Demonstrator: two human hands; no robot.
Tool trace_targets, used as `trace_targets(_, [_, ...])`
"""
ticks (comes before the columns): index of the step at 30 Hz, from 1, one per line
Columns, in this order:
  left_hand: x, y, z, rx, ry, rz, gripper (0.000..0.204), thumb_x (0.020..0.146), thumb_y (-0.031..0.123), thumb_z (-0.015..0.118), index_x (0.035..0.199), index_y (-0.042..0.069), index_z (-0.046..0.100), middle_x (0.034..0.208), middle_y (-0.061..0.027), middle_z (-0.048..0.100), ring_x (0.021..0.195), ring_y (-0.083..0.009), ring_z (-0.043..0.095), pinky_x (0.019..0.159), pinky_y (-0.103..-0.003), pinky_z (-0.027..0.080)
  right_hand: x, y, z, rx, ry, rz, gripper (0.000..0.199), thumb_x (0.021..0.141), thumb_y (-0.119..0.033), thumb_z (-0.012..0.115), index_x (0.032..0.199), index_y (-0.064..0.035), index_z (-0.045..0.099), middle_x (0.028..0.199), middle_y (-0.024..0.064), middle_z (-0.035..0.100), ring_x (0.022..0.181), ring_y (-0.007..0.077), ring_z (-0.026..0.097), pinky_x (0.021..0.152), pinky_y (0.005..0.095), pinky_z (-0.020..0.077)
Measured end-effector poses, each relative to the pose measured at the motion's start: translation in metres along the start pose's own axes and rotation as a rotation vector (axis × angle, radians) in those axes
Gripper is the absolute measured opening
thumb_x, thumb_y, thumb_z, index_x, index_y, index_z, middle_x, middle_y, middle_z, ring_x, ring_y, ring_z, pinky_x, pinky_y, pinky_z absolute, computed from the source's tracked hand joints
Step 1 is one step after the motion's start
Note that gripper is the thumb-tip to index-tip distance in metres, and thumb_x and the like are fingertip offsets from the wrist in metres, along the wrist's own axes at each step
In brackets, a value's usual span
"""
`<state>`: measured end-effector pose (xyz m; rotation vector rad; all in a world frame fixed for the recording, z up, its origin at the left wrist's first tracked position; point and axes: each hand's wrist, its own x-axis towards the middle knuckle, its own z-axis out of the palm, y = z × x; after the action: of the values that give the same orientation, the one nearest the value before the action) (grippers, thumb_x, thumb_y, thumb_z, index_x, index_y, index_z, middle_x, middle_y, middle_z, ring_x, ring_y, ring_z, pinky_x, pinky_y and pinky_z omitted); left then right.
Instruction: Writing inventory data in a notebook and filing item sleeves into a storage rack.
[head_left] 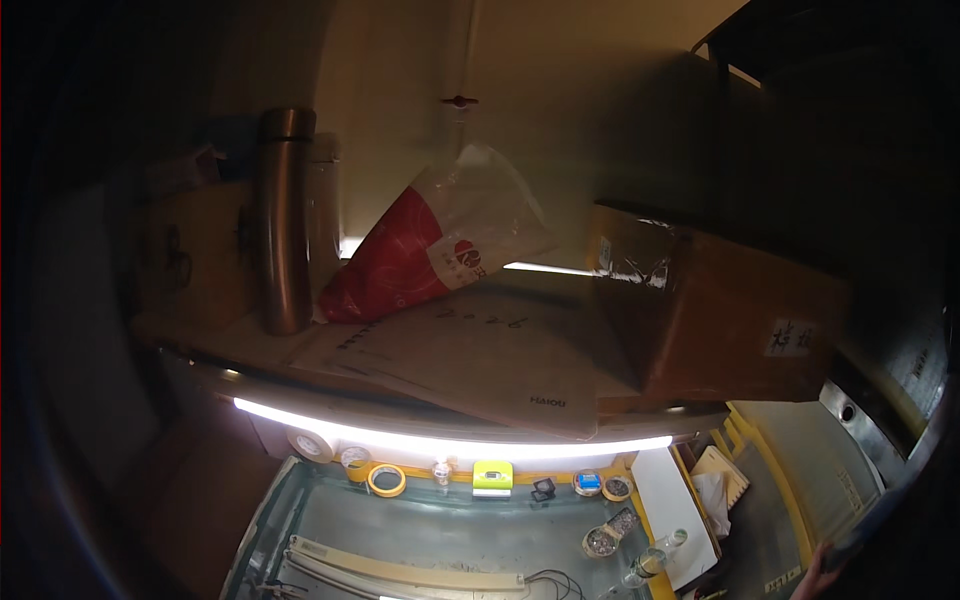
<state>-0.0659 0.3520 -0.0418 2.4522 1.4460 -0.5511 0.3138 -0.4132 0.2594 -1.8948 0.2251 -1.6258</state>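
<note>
Hand (pixel 818 578) at the lower right edge, mostly cut off; its grip cannot be told.
Only one hand shows, and which it is stays unclear. Nearest it, a clear bottle (pixel 655 558) lies on the surface (pixel 440 535) beside a white sheet (pixel 672 500); the shelf (pixel 400 405) above overhangs, dim.

1 head-worn fisheye view, faces forward at a close shelf (pixel 450 370) filling mid frame; workbench (pixel 440 535) sits lower, along the bottom edge. Corners dark, straight edges bend near rim.
</note>
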Motion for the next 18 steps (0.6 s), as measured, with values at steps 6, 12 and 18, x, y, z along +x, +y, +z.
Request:
trace_targets(6, [-0.004,0.012,0.005,0.051,-0.002,0.098,0.057,0.069,0.028,0.07,0.118,0.004,0.055,0.116,-0.0257,0.057,0.105,-0.0402,0.057,0.088,-0.044,0.048,-0.012,0.057,0.009,0.183,0.023,0.005,0.078,0.071,-0.005,0.078,0.132,0.0122,0.033,0.124,0.0267,0.05,0.108,0.0287,0.054,0.093,0.0392,0.0447])
trace_targets(12, [0.011,0.032,-0.013,0.037,-0.016,0.155,0.034,0.066,0.024,0.071,0.092,0.002,0.068,0.1,-0.0241,0.063,0.097,-0.0383,0.06,0.082,-0.045,0.05,-0.012,0.037,0.008,0.114,0.041,0.087,0.08,0.068,-0.002,0.078,0.132,0.0125,0.032,0.123,0.0255,0.051,0.105,0.0275,0.056,0.091,0.0378,0.0461])
trace_targets(18, [0.043,0.025,0.026,0.173,-0.019,0.104,0.029,0.064,0.019,0.071,0.088,0.003,0.07,0.095,-0.0224,0.065,0.092,-0.035,0.064,0.079,-0.041,0.053,-0.015,0.046,0.008,0.126,0.043,0.047,0.082,0.068,0.001,0.073,0.135,0.0129,0.027,0.126,0.0263,0.049,0.109,0.0284,0.054,0.093,0.0374,0.0451])
